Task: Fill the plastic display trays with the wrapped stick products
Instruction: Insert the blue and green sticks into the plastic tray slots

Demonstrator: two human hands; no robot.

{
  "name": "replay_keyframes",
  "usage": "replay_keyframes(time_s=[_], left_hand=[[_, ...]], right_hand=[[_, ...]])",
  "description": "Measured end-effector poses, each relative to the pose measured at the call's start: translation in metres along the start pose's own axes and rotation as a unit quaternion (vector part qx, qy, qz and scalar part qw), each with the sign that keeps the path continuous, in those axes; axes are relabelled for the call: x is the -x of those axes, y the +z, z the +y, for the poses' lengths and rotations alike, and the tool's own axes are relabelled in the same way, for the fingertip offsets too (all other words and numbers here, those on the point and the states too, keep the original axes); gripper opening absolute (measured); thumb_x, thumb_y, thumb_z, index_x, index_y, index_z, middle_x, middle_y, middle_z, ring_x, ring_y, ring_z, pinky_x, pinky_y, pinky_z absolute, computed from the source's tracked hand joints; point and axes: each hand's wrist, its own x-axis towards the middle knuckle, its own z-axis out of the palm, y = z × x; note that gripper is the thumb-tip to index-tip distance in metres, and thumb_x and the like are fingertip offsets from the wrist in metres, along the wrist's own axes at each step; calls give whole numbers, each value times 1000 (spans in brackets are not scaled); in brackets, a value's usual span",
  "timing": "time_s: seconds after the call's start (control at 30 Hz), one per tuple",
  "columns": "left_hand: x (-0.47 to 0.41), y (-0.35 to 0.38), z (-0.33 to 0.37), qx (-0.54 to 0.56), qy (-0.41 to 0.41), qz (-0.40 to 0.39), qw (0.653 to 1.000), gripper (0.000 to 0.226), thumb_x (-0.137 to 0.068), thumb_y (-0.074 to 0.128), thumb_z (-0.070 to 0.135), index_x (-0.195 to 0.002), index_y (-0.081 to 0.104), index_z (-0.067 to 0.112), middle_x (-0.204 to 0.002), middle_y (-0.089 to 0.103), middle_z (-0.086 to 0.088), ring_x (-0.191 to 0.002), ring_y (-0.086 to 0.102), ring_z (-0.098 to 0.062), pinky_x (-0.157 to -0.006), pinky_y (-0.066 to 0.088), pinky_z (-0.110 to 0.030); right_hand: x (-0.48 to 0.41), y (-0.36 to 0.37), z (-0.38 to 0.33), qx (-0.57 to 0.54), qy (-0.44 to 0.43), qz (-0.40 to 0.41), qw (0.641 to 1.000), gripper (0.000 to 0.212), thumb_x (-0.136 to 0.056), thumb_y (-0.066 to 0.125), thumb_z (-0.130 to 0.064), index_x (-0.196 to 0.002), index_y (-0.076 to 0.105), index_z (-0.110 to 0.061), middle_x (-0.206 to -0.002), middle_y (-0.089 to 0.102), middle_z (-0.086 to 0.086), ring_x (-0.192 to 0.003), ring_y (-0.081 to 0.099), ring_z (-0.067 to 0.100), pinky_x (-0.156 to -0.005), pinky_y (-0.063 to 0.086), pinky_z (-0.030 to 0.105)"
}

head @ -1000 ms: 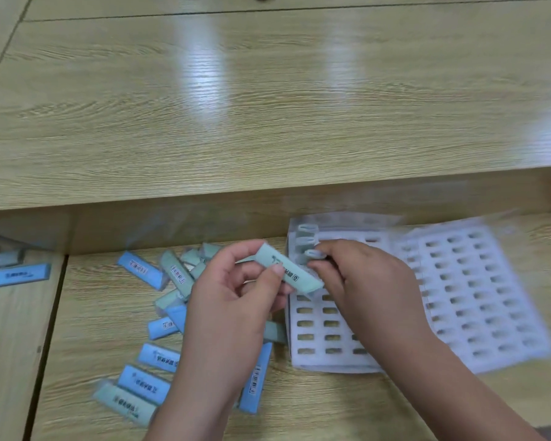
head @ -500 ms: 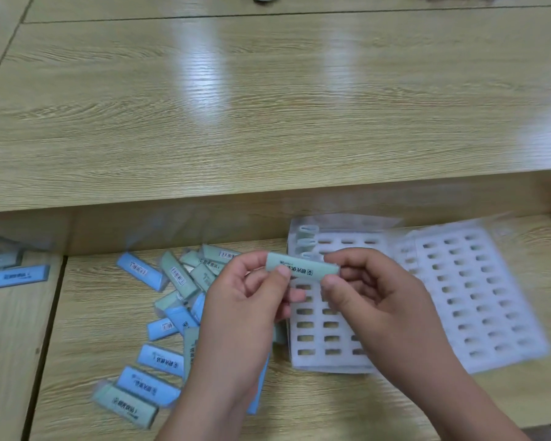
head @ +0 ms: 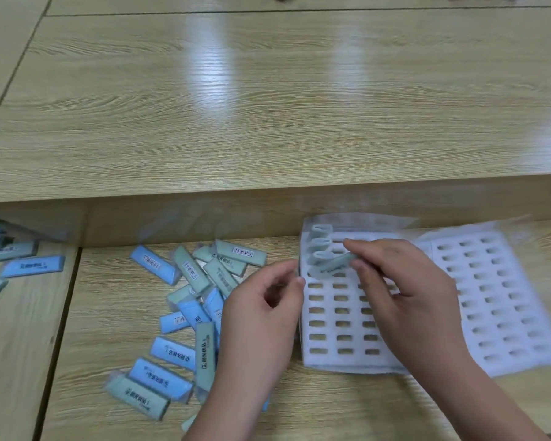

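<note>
Released by the left hand (head: 264, 313), whose fingers curl loosely and empty, the green wrapped stick (head: 334, 265) is pinched by the right hand (head: 404, 291) over the white slotted tray (head: 331, 364). It is tilted and could jam against the seated sticks (head: 320, 243).

- Let go of the green stick (head: 333, 265) with the left hand (head: 264, 310), now loosely curled, holding nothing, just beside the left edge of the tray (head: 341, 364).
- Carried by the right hand (head: 407, 297) alone from in front of the tray to its far-left column.
- Tilted now, lower end at the slot next to the three standing sticks (head: 320, 243).
</note>
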Motion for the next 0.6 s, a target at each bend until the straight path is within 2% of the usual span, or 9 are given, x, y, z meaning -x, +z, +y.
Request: replay_keyframes(time_s=[0.07,0.17,0.23,0.33,0.4,0.5,0.6], left_hand=[[0,1,0,-7,19,-8,1000,23,-97,62,19,-108,76,33,-100,76,17,-95,71,-3,-83,58,-32],[1,0,3,-8,28,-14,999,30,-97,61,17,-103,76,43,-97,75,21,-92,71,1,-74,56,-17],[1,1,3,-14,26,-15,999,29,-98,60,18,-104,75,42,-97,75,22,-92,70,3,-74,55,-14],[2,3,3,-29,21,-16,999,25,-99,59,22,-110,75,37,-100,75,21,-94,70,2,-79,58,-22],[3,3,5,-35,18,-9,999,25,-99,58,24,-114,74,35,-103,74,20,-97,69,2,-85,58,-28],[4,1,7,-37,14,-7,999,25,-99,57,25,-117,73,32,-106,74,18,-101,68,0,-90,56,-33],[9,-3,11,-30,16,-15,999,24,-99,57,22,-108,74,35,-101,75,19,-95,70,-2,-85,58,-33]], right_hand=[[-2,1,0,13,-30,4,999,27,-92,63,-14,-116,73,-20,-101,66,-9,-93,60,0,-77,43,7],[-2,2,-1,59,-86,-20,994,30,-88,65,-8,-115,74,-17,-98,68,-2,-85,63,14,-64,51,25],[-4,2,-4,97,-109,-33,989,30,-87,65,-10,-114,74,-18,-95,70,-1,-83,64,17,-59,51,28],[-11,4,-8,122,-90,-45,988,14,-90,57,-29,-95,68,-24,-81,68,-8,-76,62,12,-54,50,27],[-7,9,-8,120,-110,-53,985,12,-89,61,-29,-87,68,-19,-81,68,-6,-75,63,15,-52,52,29],[1,13,-4,100,-130,-47,985,10,-88,66,-21,-88,73,-14,-90,72,-3,-80,68,22,-57,54,35],[1,9,-2,72,-109,-39,991,16,-92,61,-25,-95,73,-15,-98,72,-5,-90,68,17,-71,53,30]])
